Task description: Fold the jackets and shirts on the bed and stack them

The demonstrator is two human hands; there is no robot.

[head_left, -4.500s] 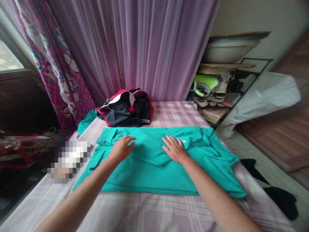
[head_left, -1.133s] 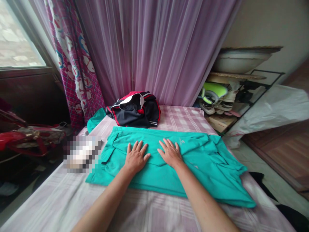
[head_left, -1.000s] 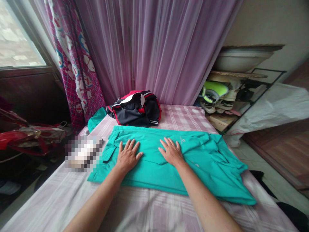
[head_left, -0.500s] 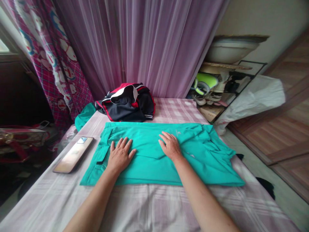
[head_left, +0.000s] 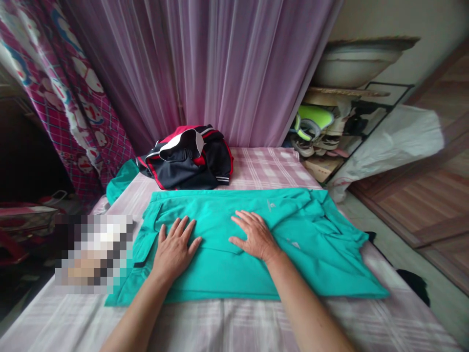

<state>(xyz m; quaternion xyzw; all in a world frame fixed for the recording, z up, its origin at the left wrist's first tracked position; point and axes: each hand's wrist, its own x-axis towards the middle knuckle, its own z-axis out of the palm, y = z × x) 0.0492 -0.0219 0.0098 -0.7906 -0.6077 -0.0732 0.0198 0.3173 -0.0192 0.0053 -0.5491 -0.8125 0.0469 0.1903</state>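
A teal jacket (head_left: 220, 278) lies folded flat across the bed or table in front of me, with small pale logos on it and a cuff with a dark tab at its left end. On its left part rests my left hand (head_left: 175, 252), palm down, fingers spread. My right hand (head_left: 255, 236) lies flat near the middle of the cloth, just left of the upper logo, its fingers stretched out and its thumb apart. Neither hand grips the fabric. The jacket's right end is bunched in creases.
Behind the jacket sits a heap of dark clothing (head_left: 183, 164) with red and white trim. A pixelated patch (head_left: 95, 254) covers something at the left edge of the checked cloth (head_left: 256, 325). A shoe rack (head_left: 322, 142) and a white plastic bag (head_left: 399, 142) stand at the right.
The view has shifted, so the jacket appears larger and lower. My right hand has slid slightly toward me and left over the cloth. The phone at left is now pixelated.
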